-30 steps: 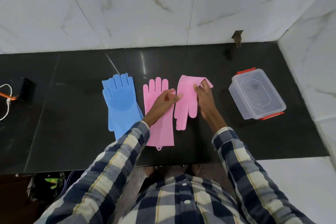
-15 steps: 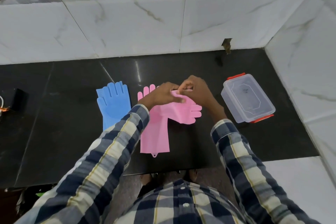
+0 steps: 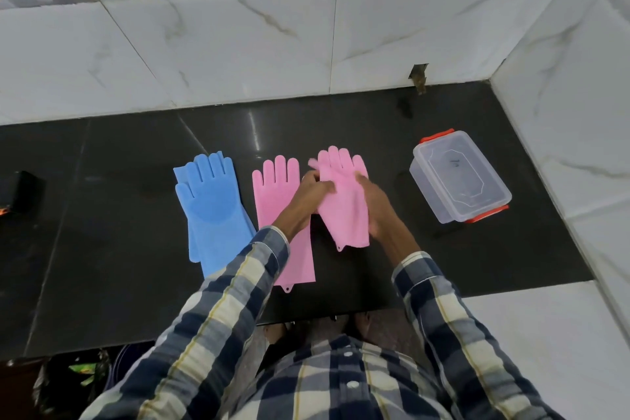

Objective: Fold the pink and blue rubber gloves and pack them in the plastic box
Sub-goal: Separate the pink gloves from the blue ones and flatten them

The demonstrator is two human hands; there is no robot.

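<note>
A checked sleeve (image 3: 238, 290) is seen nearest, above the near edge of the black counter (image 3: 102, 232). Beyond it, the folded pink glove (image 3: 344, 201) is held between both hands, its cuff tab toward the near side and its fingers pointing to the wall; it appears to be held so that the fold can be squared before packing. The left hand (image 3: 306, 191) is curled at the glove's left edge, its fingers pinching the rubber. The right hand (image 3: 375, 204) is blurred; it is laid against the glove's right edge, but how far its fingers are spread cannot be told. The flat pink glove (image 3: 276, 191) is left partly under the left wrist, and the blue gloves (image 3: 211, 204) are stacked further left, both unfolded, presumably awaiting their turn. The box (image 3: 460, 177) is kept lidded on the right, well apart, within reach.
</note>
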